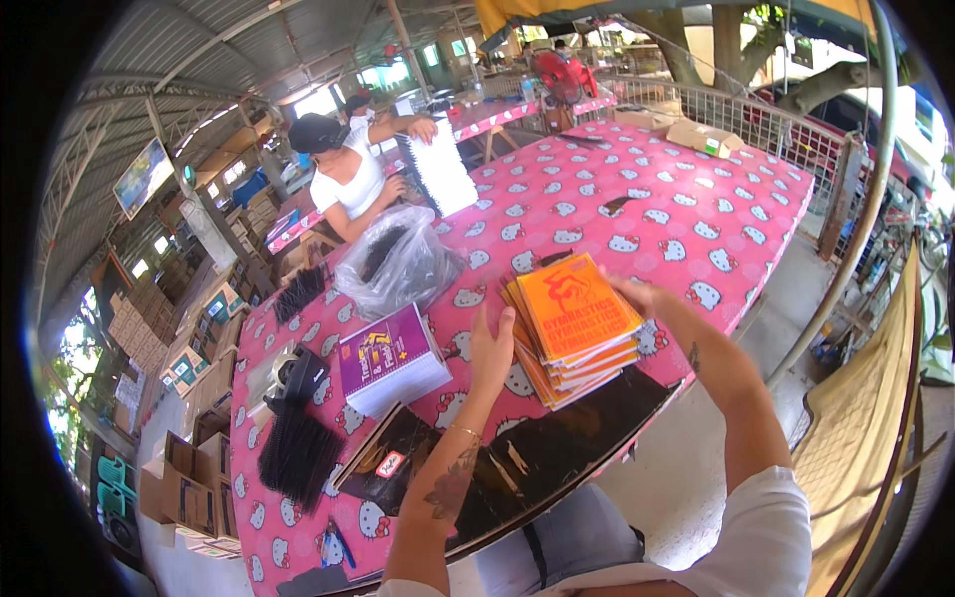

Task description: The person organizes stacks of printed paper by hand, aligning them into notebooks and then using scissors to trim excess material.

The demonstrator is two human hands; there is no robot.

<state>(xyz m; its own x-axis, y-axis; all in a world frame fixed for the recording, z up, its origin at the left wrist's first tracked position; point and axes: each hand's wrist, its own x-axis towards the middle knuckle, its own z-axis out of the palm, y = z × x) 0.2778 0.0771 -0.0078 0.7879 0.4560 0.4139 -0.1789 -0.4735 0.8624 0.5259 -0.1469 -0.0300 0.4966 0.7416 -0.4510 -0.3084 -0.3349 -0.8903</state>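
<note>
Centrally, a stack of orange booklets (574,328) is held between both hands on the pink patterned table (637,214). The left hand (489,353) is pressed flat, fingers together, against the stack's left edge; the right hand (637,296) is closed on its upper right corner. Left of centre, a purple booklet stack (388,360) is seen; a clear plastic bag (398,261) lies above it.

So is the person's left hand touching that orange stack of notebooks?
Touching. The head view shows the left hand pressed flat against the near-left edge of the orange stack of notebooks, with no gap between them.
</note>
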